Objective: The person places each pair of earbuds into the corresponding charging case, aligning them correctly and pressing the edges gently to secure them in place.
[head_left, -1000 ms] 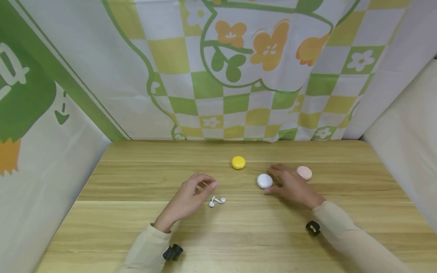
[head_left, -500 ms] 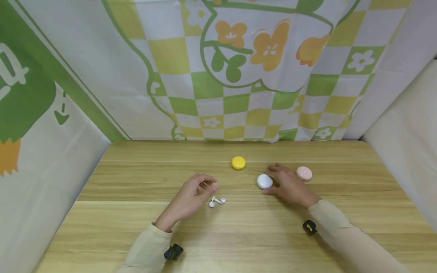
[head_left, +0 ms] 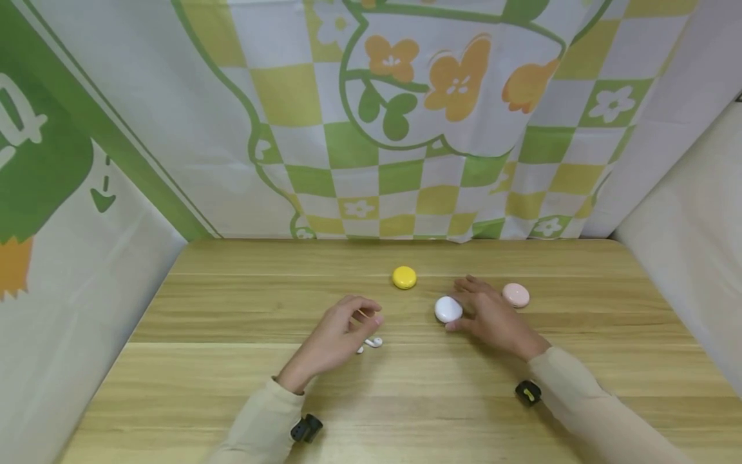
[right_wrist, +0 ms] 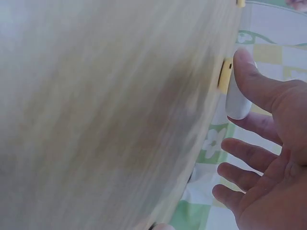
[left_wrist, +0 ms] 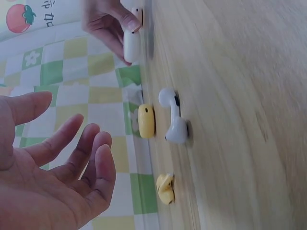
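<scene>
My right hand [head_left: 491, 317] pinches a round, glossy white earbud case [head_left: 448, 310] between thumb and fingers. In the right wrist view that case [right_wrist: 238, 98] sits between the thumb and forefinger, the other fingers spread apart. Over the table, my left hand [head_left: 342, 334] hovers with relaxed fingers and holds nothing. A pair of white earbuds [head_left: 373, 342] lies close by its thumb, partly covered in the head view. The left wrist view shows both white earbuds [left_wrist: 176, 129] whole, and a pair of yellow earbuds [left_wrist: 165, 188] farther along the wood.
A round yellow case [head_left: 404, 277] stands toward the back of the wooden table [head_left: 406, 412]. Right of my right hand is a pink case [head_left: 516, 295]. Behind the table's back edge hangs a checkered cloth [head_left: 400, 174].
My left hand has moved a little to the right, now covering part of the white earbuds. The right hand has stayed almost in place at the white case.
</scene>
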Available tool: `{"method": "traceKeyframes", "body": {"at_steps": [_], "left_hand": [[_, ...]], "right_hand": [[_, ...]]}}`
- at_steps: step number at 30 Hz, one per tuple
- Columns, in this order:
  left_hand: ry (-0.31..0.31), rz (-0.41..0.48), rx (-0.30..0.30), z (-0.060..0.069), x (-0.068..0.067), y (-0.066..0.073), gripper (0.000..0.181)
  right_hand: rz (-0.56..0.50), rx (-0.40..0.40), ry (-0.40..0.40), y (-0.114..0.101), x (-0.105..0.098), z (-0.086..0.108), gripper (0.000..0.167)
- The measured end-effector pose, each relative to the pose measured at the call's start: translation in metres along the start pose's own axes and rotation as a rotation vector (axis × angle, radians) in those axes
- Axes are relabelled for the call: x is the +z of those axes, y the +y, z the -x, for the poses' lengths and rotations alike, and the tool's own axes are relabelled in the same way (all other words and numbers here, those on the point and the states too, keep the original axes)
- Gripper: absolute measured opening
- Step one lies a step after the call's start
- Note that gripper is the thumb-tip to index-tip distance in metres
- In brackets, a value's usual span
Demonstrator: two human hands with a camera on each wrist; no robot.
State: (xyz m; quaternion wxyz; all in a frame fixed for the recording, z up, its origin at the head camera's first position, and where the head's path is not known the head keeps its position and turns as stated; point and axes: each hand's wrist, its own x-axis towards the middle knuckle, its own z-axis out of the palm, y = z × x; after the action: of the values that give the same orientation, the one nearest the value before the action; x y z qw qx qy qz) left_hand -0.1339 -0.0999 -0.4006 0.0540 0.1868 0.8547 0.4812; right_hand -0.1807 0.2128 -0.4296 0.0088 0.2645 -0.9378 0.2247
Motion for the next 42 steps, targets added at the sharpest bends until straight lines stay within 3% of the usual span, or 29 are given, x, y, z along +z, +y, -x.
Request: {"method": "traceKeyframes", "body": {"at_steps": [12, 27, 42], "left_hand": [[-0.010, 0.036, 0.019, -0.006, 0.014, 0.009, 0.032], [-0.054, 0.051, 0.025, -0.014, 0.030, 0.017, 0.035], [-0.052, 0.108, 0.034, -0.017, 0.038, 0.019, 0.029]], "right_hand": [[-0.063, -0.008, 0.107, -0.027, -0.011, 0.011, 0.058], [-0.009, -0.193, 0.223, -0.059, -0.016, 0.016, 0.065], [0.018, -0.256, 0.267, -0.075, -0.013, 0.017, 0.066]]}}
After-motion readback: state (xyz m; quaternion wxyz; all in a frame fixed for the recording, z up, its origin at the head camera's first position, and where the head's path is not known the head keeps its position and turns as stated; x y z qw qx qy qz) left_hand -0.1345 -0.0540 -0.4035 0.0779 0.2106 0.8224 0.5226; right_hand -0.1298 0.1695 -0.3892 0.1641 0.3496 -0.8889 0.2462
